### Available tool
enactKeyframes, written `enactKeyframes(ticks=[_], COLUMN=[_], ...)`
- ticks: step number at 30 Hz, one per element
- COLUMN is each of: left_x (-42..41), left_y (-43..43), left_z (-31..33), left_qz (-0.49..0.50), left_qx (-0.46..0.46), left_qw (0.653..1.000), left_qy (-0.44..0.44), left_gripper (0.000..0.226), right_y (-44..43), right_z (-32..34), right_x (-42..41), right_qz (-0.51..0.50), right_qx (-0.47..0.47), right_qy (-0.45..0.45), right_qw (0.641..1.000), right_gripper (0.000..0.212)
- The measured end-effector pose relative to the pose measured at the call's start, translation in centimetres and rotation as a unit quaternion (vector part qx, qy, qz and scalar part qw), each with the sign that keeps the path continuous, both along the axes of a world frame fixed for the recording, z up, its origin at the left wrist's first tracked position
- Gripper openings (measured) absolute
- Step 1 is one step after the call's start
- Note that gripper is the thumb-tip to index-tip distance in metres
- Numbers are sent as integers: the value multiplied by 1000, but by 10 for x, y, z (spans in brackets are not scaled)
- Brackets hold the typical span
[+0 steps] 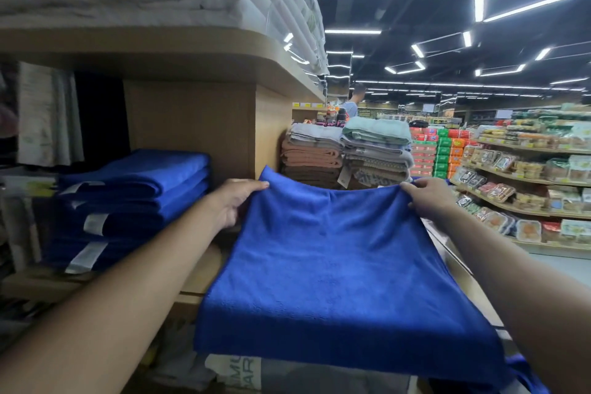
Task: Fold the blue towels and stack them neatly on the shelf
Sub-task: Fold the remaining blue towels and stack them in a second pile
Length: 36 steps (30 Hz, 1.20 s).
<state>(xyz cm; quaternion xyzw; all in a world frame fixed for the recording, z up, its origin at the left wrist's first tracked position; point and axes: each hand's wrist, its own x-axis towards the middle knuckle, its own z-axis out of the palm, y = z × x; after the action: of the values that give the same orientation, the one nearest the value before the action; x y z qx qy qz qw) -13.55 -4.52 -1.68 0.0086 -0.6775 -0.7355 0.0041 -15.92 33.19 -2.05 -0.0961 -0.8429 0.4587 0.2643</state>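
Store aisle. Far left, a stack of folded blue towels (134,198) sits on the wooden shelf (200,285), paper labels facing out; the goods left of it are blurred.

The left hand (235,201) has its thumb on top and fingers curled beneath, pinching the far left corner of a loose blue towel (335,265). The towel lies spread between both hands, just right of the stack and apart from it. Its far edge sags slightly in the middle and its near edge drops toward the camera.

The right hand (428,198) has curled fingers pinching the far right corner, fingertips hidden by cloth. The right forearm covers the towel's near right corner.

Beyond are mixed towel piles (345,150). Further right are grocery shelves (527,182), packets too small to read.
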Motion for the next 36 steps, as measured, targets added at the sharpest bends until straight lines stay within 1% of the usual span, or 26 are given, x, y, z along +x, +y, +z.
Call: enactKeyframes(ticks=[4,7,10,13,15,18,21,23,25,26,28,29,30,31,32,33,34,36], left_x=[3,11,21,35,44,65,92,112,131,140,151,152,153,153,152,151,153,154], left_y=[4,8,8,6,1,-12,-26,-37,-50,-56,-65,-67,-64,-59,-52,-44,-36,-19], left_z=[28,48,57,55,51,46,38,26,11,3,-10,-15,-19,-22,-24,-26,-28,-33], left_qz=[33,51,51,53,49,24,11,-14,-59,-81,-118,-123,-111,-87,-57,-27,-5,6], left_qx=[17,26,27,31,16,25,23,15,-38,-90,-182,-200,-215,-237,-276,-325,-382,-476], left_qw=[998,992,989,988,989,988,983,978,974,970,956,954,951,944,929,905,873,809], left_qy=[55,110,138,143,139,150,180,206,216,213,196,189,192,212,240,273,302,345], left_gripper=[24,22,19,13,13,16,20,21,23,25,32,34,34,33,33,36,37,31], right_y=[1,0,-1,0,0,5,12,18,26,30,32,30,27,22,16,10,2,-13], right_z=[37,60,73,73,70,66,59,50,35,27,11,4,-1,-4,-5,-7,-10,-18], right_x=[19,40,62,86,107,142,179,203,228,240,262,270,274,274,272,267,261,248], right_qz=[20,47,80,89,97,119,150,195,251,280,330,339,339,330,317,299,278,239], right_qx=[-40,-79,-101,-65,-28,12,26,19,42,78,165,199,217,213,199,189,196,266], right_qy=[22,40,50,54,67,91,105,103,74,41,-68,-120,-143,-136,-110,-75,-39,31], right_qw=[999,995,990,992,993,989,983,975,964,956,927,911,904,909,921,933,939,933], right_gripper=[16,15,12,16,17,13,13,12,11,11,15,20,26,30,31,30,26,11])
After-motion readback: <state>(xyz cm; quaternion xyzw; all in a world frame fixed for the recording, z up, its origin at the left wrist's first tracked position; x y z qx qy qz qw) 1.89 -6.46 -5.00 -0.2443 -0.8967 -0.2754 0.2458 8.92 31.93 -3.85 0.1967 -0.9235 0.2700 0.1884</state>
